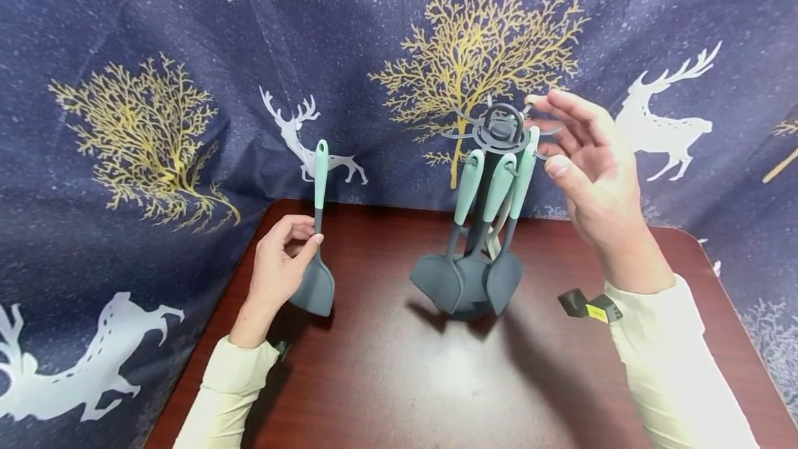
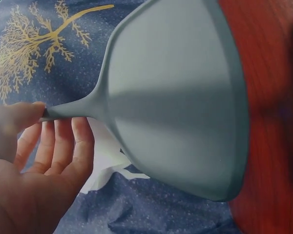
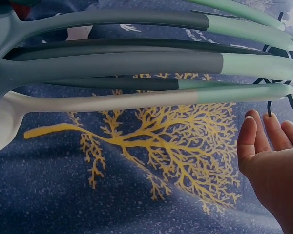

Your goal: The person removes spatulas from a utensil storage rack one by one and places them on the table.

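My left hand (image 1: 283,258) pinches a spatula (image 1: 319,179) by its dark neck, thumb on one side and fingers on the other. The spatula stands upright, mint handle up, its broad grey blade (image 2: 176,97) down over the table's left part. My right hand (image 1: 592,158) is raised beside the top of a utensil rack (image 1: 499,131), thumb and fingers spread apart at its right-hand hooks. In the right wrist view one fingertip of that hand (image 3: 273,146) is right at a hook's tip. Several mint-handled utensils (image 1: 499,189) hang from the rack.
The rack stands on a dark red-brown wooden table (image 1: 386,366). Among the hanging utensils is one with a cream shaft (image 3: 117,101). Behind the table hangs a dark blue cloth (image 1: 349,40) printed with deer and yellow trees. A dark strap (image 1: 589,307) sticks out from the right sleeve.
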